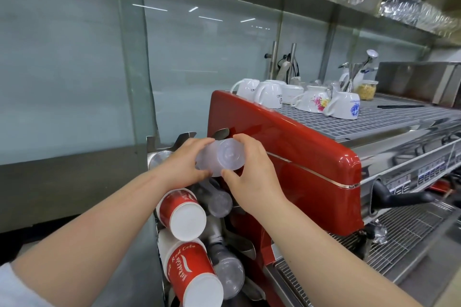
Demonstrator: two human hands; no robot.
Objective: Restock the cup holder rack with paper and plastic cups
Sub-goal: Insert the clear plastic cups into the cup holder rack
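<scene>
Here both the left hand (184,164) and right hand (249,172) grip a clear plastic cup stack (220,157) at the rack (184,136)

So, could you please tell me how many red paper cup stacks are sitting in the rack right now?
2. One red paper cup stack sits below the left hand; the other stack is in the slot beneath it. More may be hidden below the picture's edge.

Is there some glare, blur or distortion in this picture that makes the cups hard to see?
Head view: wide-angle bending curves the shelf and the red machine; ceiling lights glare as streaks on the glass wall; the clear cups held by the left hand and right hand look hazy; far glasses blur.
</scene>
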